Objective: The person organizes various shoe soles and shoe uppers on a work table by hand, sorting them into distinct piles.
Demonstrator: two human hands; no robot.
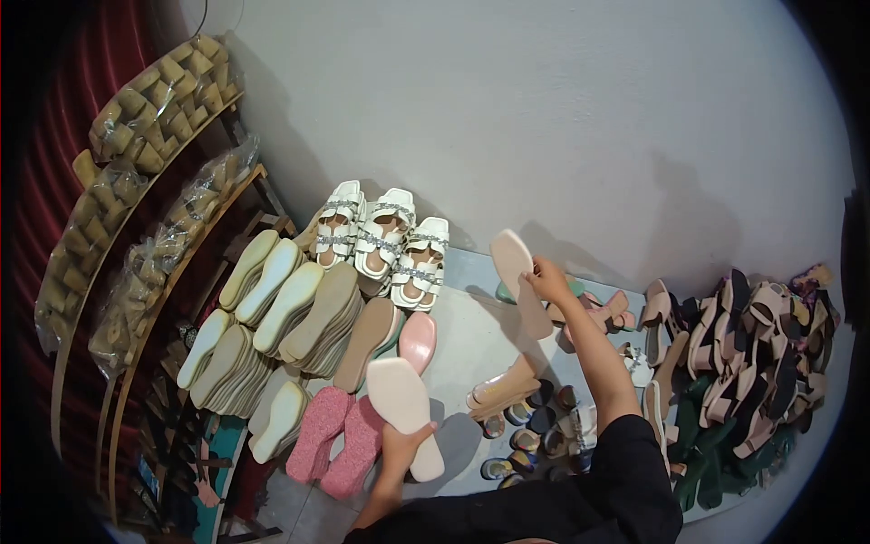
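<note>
My left hand (397,451) grips a pale beige insole (399,392) low in the view, its broad end pointing away from me. It is beside a pair of pink textured soles (322,431). Higher up and to the right, my right hand (549,279) is closed on the edge of a second pale beige insole (520,286), held above the white table. A glossy pink insole (418,340) and a brown-topped sole stack (366,343) lie just beyond the left hand's insole.
White sandals with braided straps (390,231) stand against the wall. Stacks of soles (317,313) fill the table's left side. Many sandals (739,349) crowd its right end. Wooden racks at left hold bagged wooden heels (172,100). Clear-strapped shoes (505,390) lie near the middle.
</note>
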